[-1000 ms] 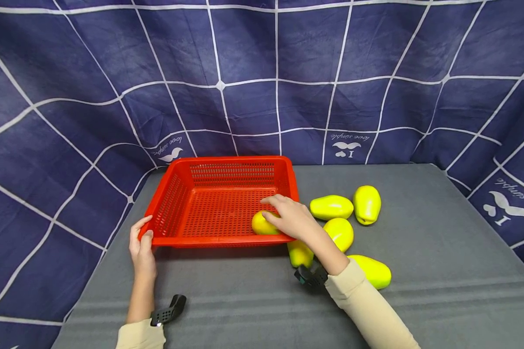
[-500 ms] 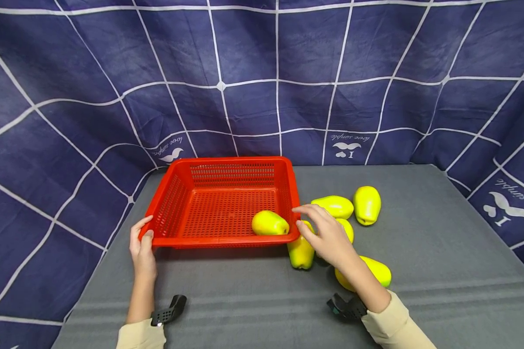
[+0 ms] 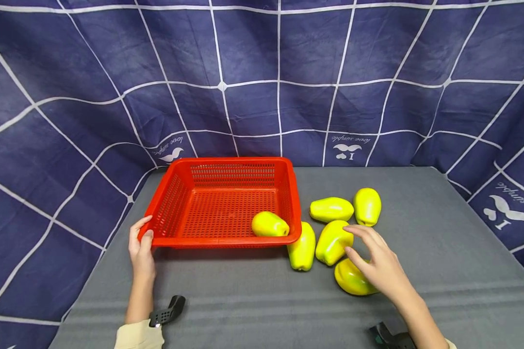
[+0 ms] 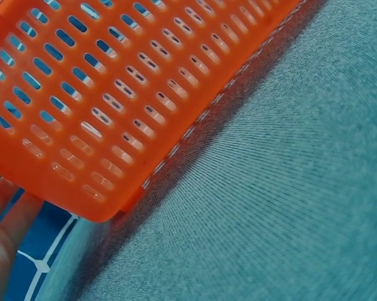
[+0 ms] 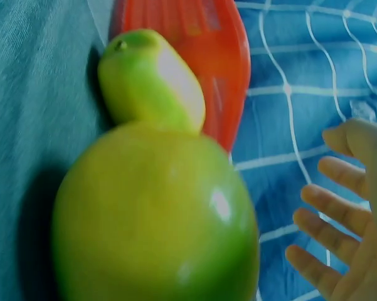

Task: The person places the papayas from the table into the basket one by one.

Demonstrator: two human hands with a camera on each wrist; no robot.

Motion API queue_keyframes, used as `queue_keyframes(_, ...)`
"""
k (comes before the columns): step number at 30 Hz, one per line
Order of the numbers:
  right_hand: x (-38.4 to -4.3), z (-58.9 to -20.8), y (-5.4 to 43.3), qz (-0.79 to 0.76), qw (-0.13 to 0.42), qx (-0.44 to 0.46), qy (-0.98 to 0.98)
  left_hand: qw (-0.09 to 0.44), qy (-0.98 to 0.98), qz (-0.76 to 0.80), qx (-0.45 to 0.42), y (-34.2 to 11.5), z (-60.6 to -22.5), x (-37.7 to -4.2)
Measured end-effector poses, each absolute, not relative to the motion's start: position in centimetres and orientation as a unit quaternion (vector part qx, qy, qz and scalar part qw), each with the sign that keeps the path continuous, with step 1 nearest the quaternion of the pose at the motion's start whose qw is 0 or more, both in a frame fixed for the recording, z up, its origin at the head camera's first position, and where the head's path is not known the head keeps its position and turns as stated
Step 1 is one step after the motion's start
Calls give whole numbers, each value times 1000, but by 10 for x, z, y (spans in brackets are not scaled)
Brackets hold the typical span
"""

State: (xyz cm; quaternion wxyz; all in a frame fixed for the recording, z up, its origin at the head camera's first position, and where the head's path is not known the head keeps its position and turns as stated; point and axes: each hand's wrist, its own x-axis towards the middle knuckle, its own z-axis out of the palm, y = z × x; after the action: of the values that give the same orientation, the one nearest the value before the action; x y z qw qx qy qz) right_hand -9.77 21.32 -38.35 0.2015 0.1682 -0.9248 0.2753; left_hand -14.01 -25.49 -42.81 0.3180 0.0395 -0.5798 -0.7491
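Observation:
My left hand grips the front left corner of a red plastic basket, thumb on the near side and fingers over the rim. In the left wrist view, the fingers show at the basket's slotted wall. One yellow-green papaya lies in the basket's front right corner. My right hand is over the table, fingers spread and holding nothing. Below it lies a papaya, partly hidden by the hand; another papaya is just beyond the fingertips. The right wrist view has a papaya large beside the hand.
Against the basket's front right corner lies a papaya. Farther back on the grey table are two more, one papaya on its side and one papaya pointing forward. A blue checked cloth hangs behind the table.
My right hand has let go of the papaya in the basket and moved right, out over the rim to the loose papayas. My left hand stays on the corner.

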Motion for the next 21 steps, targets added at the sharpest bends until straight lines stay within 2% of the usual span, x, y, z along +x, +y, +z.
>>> queue_keyframes(12,-81,-406,244,297,154,123,-935,284,-575,-766,46,-255,-422,-135)
queue_keyframes(17,-76,-413,247,297,111,107,-942,276,-587,-760,46,-256,-422,-134)
queue_keyframes(21,-74,-420,250,292,70,98,-949,290,-602,-744,27,-256,-425,-134)
